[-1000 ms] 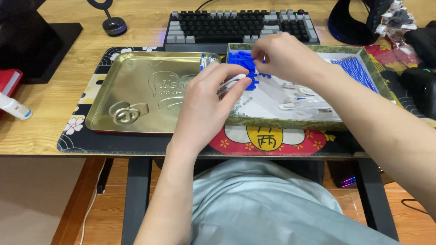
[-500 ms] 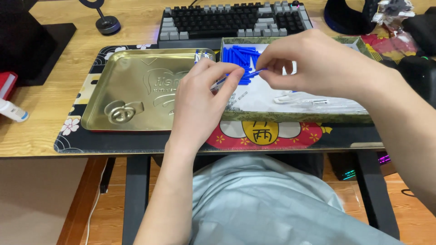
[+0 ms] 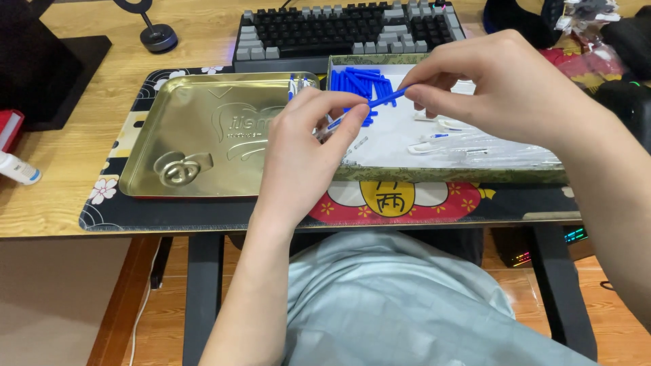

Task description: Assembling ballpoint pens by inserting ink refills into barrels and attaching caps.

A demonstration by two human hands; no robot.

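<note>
My left hand (image 3: 302,152) pinches a thin clear pen tube (image 3: 337,125) over the seam between two trays. My right hand (image 3: 505,91) holds a blue pen piece (image 3: 386,99) by its end and touches it to the tube's tip. Behind them, a pile of blue pieces (image 3: 359,85) lies in the far left corner of the box tray (image 3: 447,174). Clear pen parts (image 3: 444,144) lie on the white sheet inside that tray, partly under my right hand.
A gold metal lid tray (image 3: 196,142) lies to the left on a patterned desk mat (image 3: 115,203). A keyboard (image 3: 352,27) sits behind the trays. A black stand (image 3: 157,34) and a dark box (image 3: 47,74) are at the far left.
My right hand has lifted a blue piece out of the pile and brought it to the tube in my left hand. The view has shifted slightly.
</note>
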